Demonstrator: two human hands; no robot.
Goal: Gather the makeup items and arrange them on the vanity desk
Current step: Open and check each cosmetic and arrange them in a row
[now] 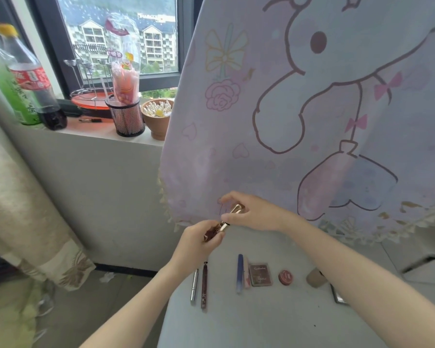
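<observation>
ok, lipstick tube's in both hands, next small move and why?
Probably lower the lipstick tube into the gap between the dark red pencil and the blue tube. The left hand and right hand hold it above the desk, where the rest already lie in a row.

My left hand (198, 241) and right hand (251, 213) meet above the tabletop (261, 322), lipstick (217, 229) between them. Beneath runs a row, left to right: pen (194, 285), pencil (204, 287), tube (239, 273) touching a stick (247, 275), palette (260, 274), tin (285, 277), bottle (314, 278) behind my right forearm. Cloth (311, 109) hangs behind. On the windowsill (98, 133), far left, mesh cup (127, 119) stands left of pot (157, 121).
</observation>
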